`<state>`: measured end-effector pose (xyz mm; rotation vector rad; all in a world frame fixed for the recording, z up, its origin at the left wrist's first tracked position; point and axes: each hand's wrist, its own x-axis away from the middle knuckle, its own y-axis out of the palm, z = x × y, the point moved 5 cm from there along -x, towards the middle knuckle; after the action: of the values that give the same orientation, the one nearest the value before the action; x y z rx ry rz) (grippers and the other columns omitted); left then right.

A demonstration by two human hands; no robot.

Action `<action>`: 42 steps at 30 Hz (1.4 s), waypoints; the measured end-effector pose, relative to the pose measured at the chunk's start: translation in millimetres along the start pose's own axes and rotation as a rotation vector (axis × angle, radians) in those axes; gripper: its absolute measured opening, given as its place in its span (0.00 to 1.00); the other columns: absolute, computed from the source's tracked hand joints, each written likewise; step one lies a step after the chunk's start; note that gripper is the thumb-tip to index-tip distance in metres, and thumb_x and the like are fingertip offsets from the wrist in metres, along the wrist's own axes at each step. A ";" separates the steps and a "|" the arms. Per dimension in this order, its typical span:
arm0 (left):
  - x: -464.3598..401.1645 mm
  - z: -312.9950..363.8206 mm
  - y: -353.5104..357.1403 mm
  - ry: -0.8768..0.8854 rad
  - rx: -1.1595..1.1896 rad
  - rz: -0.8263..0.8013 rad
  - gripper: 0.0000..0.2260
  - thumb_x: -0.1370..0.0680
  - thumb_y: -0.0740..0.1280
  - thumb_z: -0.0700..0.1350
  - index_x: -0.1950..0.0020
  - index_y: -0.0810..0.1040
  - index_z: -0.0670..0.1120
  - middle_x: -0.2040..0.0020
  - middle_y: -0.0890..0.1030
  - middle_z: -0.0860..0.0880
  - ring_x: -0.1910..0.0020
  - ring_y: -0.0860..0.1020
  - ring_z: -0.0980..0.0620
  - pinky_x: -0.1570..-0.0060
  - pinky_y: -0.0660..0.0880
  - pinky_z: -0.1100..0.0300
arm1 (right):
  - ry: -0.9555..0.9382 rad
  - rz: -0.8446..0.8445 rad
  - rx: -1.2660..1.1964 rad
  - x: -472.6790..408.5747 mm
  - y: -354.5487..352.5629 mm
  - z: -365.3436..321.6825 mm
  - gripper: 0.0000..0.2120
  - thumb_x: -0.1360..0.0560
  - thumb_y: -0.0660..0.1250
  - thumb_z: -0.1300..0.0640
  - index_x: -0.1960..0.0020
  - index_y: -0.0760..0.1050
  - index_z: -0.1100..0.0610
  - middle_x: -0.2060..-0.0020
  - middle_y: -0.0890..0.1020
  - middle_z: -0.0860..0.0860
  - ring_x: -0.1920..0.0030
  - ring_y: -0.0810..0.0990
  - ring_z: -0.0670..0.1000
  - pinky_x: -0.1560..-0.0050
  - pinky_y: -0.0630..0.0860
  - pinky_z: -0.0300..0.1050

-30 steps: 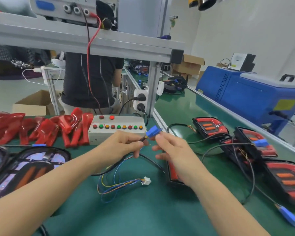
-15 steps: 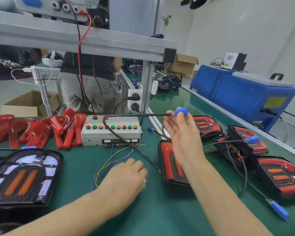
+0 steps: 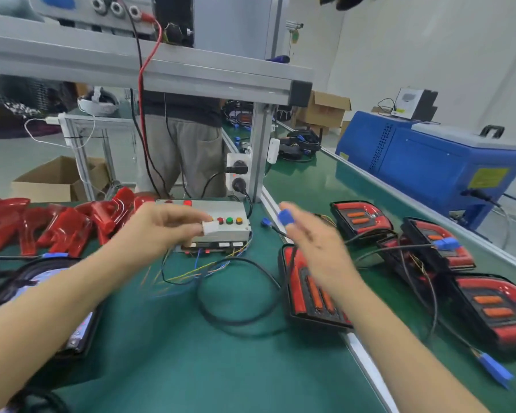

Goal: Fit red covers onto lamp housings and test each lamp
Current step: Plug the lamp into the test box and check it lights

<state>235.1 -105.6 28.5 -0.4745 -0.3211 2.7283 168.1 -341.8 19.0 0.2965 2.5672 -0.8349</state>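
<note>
Red covers (image 3: 63, 228) piled far left on our green tabletop (image 3: 191, 368). Our left hand (image 3: 158, 231) pinches the white connector (image 3: 211, 227) in front of the test box (image 3: 218, 222). Our right hand (image 3: 313, 242) pinches the blue connector (image 3: 284, 218); its black cable (image 3: 239, 320) loops on the tabletop. Lamp under test (image 3: 307, 293) lies under the right forearm, three more covered lamps (image 3: 495, 305) to its right.
</note>
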 end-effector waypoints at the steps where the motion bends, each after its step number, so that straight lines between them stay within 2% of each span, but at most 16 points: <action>1: -3.6 -0.6 3.4 0.008 -0.013 0.014 0.12 0.26 0.69 0.34 0.56 0.84 0.51 0.68 0.80 0.50 0.68 0.72 0.54 0.62 0.70 0.65 | -0.003 -0.106 0.048 1.8 18.4 0.7 0.17 0.19 0.62 0.60 0.31 0.72 0.51 0.40 0.79 0.48 0.40 0.75 0.46 0.37 0.66 0.32; 2: -6.1 -1.0 8.9 0.011 -0.031 0.004 0.13 0.26 0.69 0.33 0.57 0.84 0.52 0.68 0.80 0.50 0.67 0.71 0.54 0.61 0.69 0.63 | 0.006 -0.194 0.061 3.7 34.1 2.0 0.17 0.20 0.63 0.60 0.31 0.73 0.54 0.42 0.80 0.47 0.43 0.75 0.46 0.40 0.65 0.30; 4: -8.6 -2.8 17.4 0.004 -0.050 -0.031 0.13 0.27 0.69 0.32 0.56 0.83 0.51 0.65 0.82 0.45 0.64 0.72 0.51 0.58 0.70 0.58 | 0.068 -0.322 -0.025 7.3 53.9 4.7 0.15 0.20 0.64 0.60 0.34 0.73 0.54 0.54 0.80 0.44 0.54 0.74 0.44 0.49 0.68 0.31; 7: -11.3 -5.8 18.5 -0.012 -0.066 -0.043 0.10 0.27 0.70 0.32 0.56 0.83 0.47 0.55 0.82 0.33 0.60 0.75 0.48 0.56 0.70 0.51 | 0.140 -0.352 -0.199 6.4 60.8 7.4 0.07 0.21 0.66 0.61 0.49 0.71 0.51 0.66 0.77 0.44 0.62 0.73 0.44 0.55 0.69 0.35; 9: -11.3 -9.4 18.2 -0.018 -0.109 -0.055 0.08 0.27 0.70 0.33 0.56 0.83 0.45 0.58 0.83 0.36 0.62 0.76 0.50 0.57 0.72 0.54 | 0.125 -0.324 -0.253 3.9 61.2 5.8 0.07 0.22 0.67 0.62 0.53 0.72 0.50 0.67 0.78 0.44 0.63 0.74 0.42 0.56 0.70 0.32; 13: -7.7 -15.2 18.8 -0.056 -0.059 -0.076 0.10 0.28 0.71 0.33 0.59 0.85 0.49 0.63 0.85 0.49 0.65 0.78 0.59 0.60 0.75 0.69 | 0.118 -0.263 -0.265 1.9 60.7 5.8 0.06 0.23 0.68 0.61 0.53 0.74 0.50 0.68 0.80 0.44 0.63 0.75 0.44 0.57 0.70 0.33; 17: -8.1 -19.2 18.5 -0.087 -0.066 -0.085 0.09 0.28 0.72 0.34 0.58 0.85 0.48 0.62 0.85 0.49 0.64 0.78 0.59 0.59 0.75 0.69 | 0.129 -0.238 -0.263 2.0 63.3 8.3 0.06 0.23 0.68 0.61 0.53 0.75 0.50 0.66 0.81 0.46 0.61 0.75 0.48 0.55 0.70 0.42; 19: -8.3 -20.5 17.0 -0.093 -0.068 -0.073 0.08 0.28 0.72 0.34 0.58 0.85 0.47 0.62 0.85 0.48 0.64 0.79 0.58 0.57 0.75 0.67 | 0.127 -0.239 -0.264 1.8 63.7 7.5 0.06 0.24 0.68 0.61 0.53 0.75 0.50 0.66 0.82 0.46 0.62 0.76 0.47 0.55 0.71 0.40; 25: -6.2 -21.8 23.7 -0.074 -0.027 -0.072 0.09 0.28 0.71 0.32 0.58 0.85 0.46 0.65 0.84 0.52 0.64 0.79 0.61 0.60 0.74 0.72 | 0.125 -0.238 -0.238 -1.4 67.6 2.0 0.04 0.23 0.68 0.59 0.54 0.76 0.51 0.68 0.81 0.45 0.64 0.74 0.45 0.61 0.68 0.37; 28: -9.2 -23.2 25.1 -0.104 0.065 -0.047 0.10 0.28 0.70 0.31 0.59 0.85 0.46 0.63 0.85 0.50 0.63 0.79 0.58 0.61 0.75 0.70 | 0.122 -0.155 -0.227 -4.0 69.8 0.2 0.03 0.24 0.68 0.61 0.54 0.77 0.54 0.64 0.83 0.52 0.63 0.77 0.45 0.58 0.71 0.36; 31: -14.4 -22.4 30.1 -0.097 0.062 -0.043 0.10 0.26 0.69 0.34 0.52 0.83 0.48 0.55 0.85 0.48 0.57 0.78 0.54 0.53 0.75 0.63 | 0.077 -0.040 -0.120 -14.7 64.5 -1.0 0.02 0.24 0.69 0.60 0.52 0.78 0.56 0.60 0.84 0.54 0.59 0.80 0.51 0.54 0.73 0.42; 32: -17.2 -22.8 33.4 -0.083 0.006 -0.044 0.11 0.25 0.69 0.35 0.48 0.83 0.49 0.54 0.85 0.48 0.56 0.78 0.55 0.52 0.75 0.65 | 0.062 -0.019 -0.039 -20.2 61.6 0.0 0.03 0.24 0.69 0.59 0.50 0.79 0.55 0.59 0.83 0.53 0.57 0.79 0.52 0.52 0.73 0.45; 34: -23.9 -25.8 36.0 -0.064 -0.144 0.047 0.11 0.24 0.67 0.35 0.46 0.83 0.47 0.61 0.83 0.52 0.66 0.75 0.62 0.65 0.71 0.74 | 0.069 -0.033 0.157 -29.5 56.1 5.7 0.08 0.24 0.69 0.55 0.46 0.79 0.55 0.57 0.82 0.50 0.57 0.77 0.52 0.51 0.73 0.47; 36: -30.3 -33.0 31.4 -0.091 -0.248 0.214 0.09 0.24 0.66 0.35 0.49 0.84 0.43 0.67 0.82 0.51 0.77 0.69 0.62 0.73 0.66 0.73 | 0.125 -0.076 0.326 -31.0 47.7 15.3 0.14 0.25 0.70 0.52 0.40 0.77 0.54 0.51 0.81 0.49 0.54 0.74 0.50 0.47 0.72 0.47; 39: -33.0 -55.6 24.2 -0.241 -0.251 0.348 0.10 0.24 0.64 0.33 0.48 0.83 0.40 0.63 0.81 0.41 0.73 0.73 0.54 0.63 0.73 0.62 | 0.242 -0.057 0.586 -15.9 19.7 32.1 0.21 0.25 0.68 0.47 0.34 0.73 0.53 0.41 0.77 0.53 0.41 0.74 0.55 0.44 0.70 0.46; 42: -26.6 -74.8 23.6 -0.334 -0.220 0.411 0.09 0.23 0.62 0.33 0.52 0.80 0.42 0.62 0.81 0.44 0.73 0.77 0.48 0.57 0.80 0.52 | 0.541 -0.084 0.784 13.1 -18.2 58.8 0.26 0.25 0.64 0.39 0.37 0.71 0.57 0.41 0.75 0.56 0.40 0.74 0.58 0.46 0.71 0.49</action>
<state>278.6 -125.3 -39.1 -0.1440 -0.6820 3.1930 169.7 -390.7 -20.6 0.7261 2.5837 -2.0089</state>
